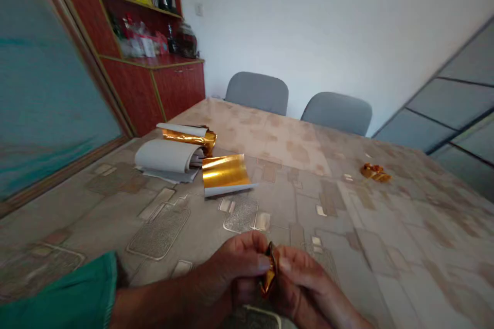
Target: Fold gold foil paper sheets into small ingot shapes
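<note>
Between my two hands, close to the near edge of the view, is a small folded piece of gold foil paper, narrow and pointed at its upper end. My left hand pinches it from the left, thumb on its side. From the right, my right hand grips the same piece with thumb and fingertips. Its lower part is partly hidden by the fingers. Farther forward lies a curled sheet of gold foil paper with a whitish underside.
Behind that sheet are a curled stack of white-backed paper and more gold foil paper. A small folded gold foil piece lies at the right. The table has a patterned cloth. Two grey chairs stand beyond it, with a red cabinet at left.
</note>
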Demonstrator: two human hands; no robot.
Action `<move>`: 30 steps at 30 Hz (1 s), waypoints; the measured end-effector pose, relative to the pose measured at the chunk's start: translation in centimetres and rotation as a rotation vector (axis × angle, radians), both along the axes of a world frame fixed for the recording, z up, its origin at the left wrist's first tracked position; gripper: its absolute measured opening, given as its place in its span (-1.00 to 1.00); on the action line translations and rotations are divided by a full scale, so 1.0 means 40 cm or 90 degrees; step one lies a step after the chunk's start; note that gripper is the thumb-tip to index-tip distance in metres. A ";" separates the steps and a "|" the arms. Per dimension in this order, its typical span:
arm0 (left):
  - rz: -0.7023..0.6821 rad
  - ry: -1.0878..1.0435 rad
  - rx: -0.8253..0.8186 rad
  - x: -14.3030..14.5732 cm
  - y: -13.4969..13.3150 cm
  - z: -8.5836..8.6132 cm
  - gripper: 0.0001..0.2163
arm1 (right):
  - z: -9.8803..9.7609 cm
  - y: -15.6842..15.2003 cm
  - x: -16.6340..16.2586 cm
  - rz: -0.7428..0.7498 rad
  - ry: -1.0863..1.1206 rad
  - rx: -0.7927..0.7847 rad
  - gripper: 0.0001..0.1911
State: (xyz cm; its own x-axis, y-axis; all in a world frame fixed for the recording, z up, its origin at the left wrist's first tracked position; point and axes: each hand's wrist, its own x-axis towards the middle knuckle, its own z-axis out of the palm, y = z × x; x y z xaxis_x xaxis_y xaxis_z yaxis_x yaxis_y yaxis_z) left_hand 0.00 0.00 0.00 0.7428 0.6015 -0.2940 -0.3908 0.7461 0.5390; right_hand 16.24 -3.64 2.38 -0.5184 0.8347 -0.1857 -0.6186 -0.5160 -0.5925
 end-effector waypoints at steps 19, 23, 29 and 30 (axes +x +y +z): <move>0.026 0.128 0.014 0.008 0.000 0.005 -0.59 | -0.031 -0.003 0.027 -0.040 -0.112 -0.032 -0.68; 0.015 0.084 0.002 0.001 0.004 0.003 -0.69 | -0.034 -0.004 0.033 -0.040 -0.117 -0.020 -0.68; -0.004 0.017 -0.035 -0.007 0.012 0.013 -0.80 | -0.030 -0.001 0.030 -0.042 -0.067 -0.023 -0.75; -0.014 0.020 -0.027 -0.007 0.012 0.015 -0.79 | -0.029 -0.001 0.030 -0.037 -0.059 -0.024 -0.75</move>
